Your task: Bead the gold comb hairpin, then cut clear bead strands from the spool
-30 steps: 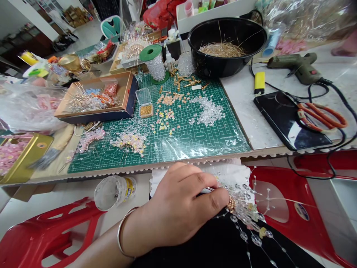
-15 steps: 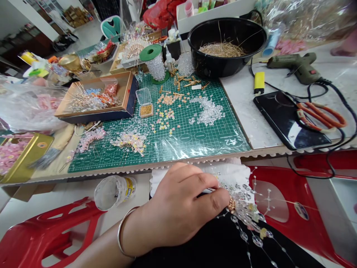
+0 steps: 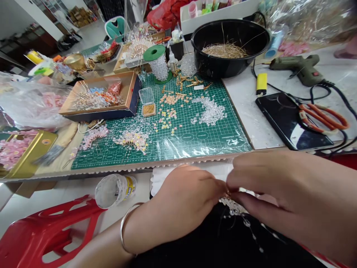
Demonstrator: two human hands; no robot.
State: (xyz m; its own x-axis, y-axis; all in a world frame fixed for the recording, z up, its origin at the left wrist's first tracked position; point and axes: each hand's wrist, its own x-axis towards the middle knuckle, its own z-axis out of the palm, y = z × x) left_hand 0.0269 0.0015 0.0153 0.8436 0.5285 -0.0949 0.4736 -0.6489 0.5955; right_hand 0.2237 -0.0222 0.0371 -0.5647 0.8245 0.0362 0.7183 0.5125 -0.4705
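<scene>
pinched in a narrow grip by left hand (image 3: pixel 181 203) and right hand (image 3: pixel 290 193), nearly fingertip to fingertip, at the gathered end of a beaded spray (image 3: pixel 234 207). held over the black cloth (image 3: pixel 217 242), just off the near edge of the bench (image 3: pixel 242 100). partly made, to judge by the strands already bunched; impossible to tell behind the fingers whether fully bound. perhaps left for use: clear beads (image 3: pixel 212 111) and small flowers (image 3: pixel 167 115), loose on the mat (image 3: pixel 184 149). pointing, free ends outward, to lower right and towards the body. long axis slanting from pinch to trailing tips, partly hidden by right hand.
</scene>
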